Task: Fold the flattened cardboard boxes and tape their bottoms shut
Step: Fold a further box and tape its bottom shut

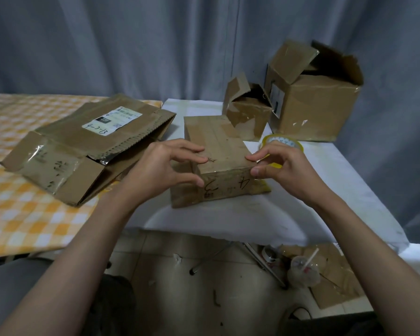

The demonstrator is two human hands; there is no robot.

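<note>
1. While both my hands sit on the small box (216,151) at the middle of the white desk (228,214), I'm pressing its upturned face flat. I judge this to be the bottom-sealing step.
2. My left hand (165,166) has fingers (194,150) curled over the top left edge and thumb on the near side, so it grips the box.
3. My right hand (284,163) pinches the near right corner, fingertips on top, thumb on the front wall by the scribbled numbers.
4. A strip of clear tape seems to run down the top face; the glare makes it hard to be sure it reaches the edge.
5. Next move, as I read it: smooth the tape over the edge and down the side, or reach for the tape roll (283,144), which lies just behind my right hand. One hand must keep the flaps down meanwhile.
6. Waiting to the left, on the checked cloth (22,214), is a flattened box (83,146) with a shipping label, not yet folded.
7. At the back right stand two made-up boxes, touching: a little one (249,112) and a big one (313,105). Both have top flaps up; their insides are dark, so I can't tell whether anything's in them.
8. Below the desk, a plastic cup (303,272) with a straw stands on the floor.
</note>
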